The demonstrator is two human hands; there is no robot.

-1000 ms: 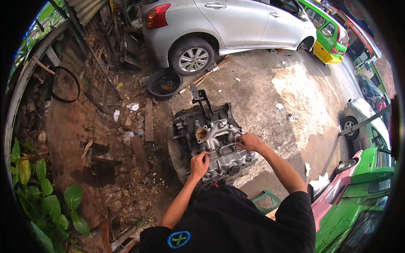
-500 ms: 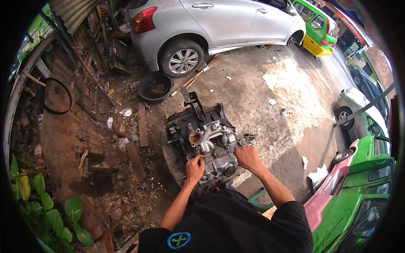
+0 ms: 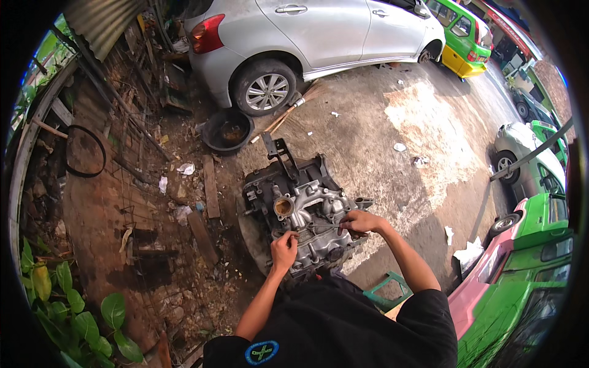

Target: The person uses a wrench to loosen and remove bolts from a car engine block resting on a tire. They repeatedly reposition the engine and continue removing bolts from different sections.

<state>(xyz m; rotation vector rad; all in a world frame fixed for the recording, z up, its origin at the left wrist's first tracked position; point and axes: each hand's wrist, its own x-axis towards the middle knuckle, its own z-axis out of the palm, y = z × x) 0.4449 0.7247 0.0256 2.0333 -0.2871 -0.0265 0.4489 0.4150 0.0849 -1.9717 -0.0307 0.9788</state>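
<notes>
An engine (image 3: 300, 202) with a silver intake manifold (image 3: 314, 199) and a silvery valve cover (image 3: 316, 245) stands on the ground in front of me. My left hand (image 3: 284, 251) is at the cover's left end, its fingers closed in a pinch; what they hold is too small to make out. At the cover's right end, my right hand (image 3: 361, 222) has its fingers closed around a thin metal rod-like tool (image 3: 326, 226). The tool points left across the engine, between manifold and cover. Its exact kind does not show.
Beyond the engine are a black basin (image 3: 208, 136), a broom (image 3: 282, 120) and a silver car (image 3: 331, 37). Wooden planks (image 3: 210, 187) and litter lie to the left. At right stand a green stool (image 3: 388, 293) and a green and pink vehicle (image 3: 509, 257).
My right hand has turned and drawn slightly left, with its wrist raised and the thin tool showing more plainly. My left hand stays nearly in place.
</notes>
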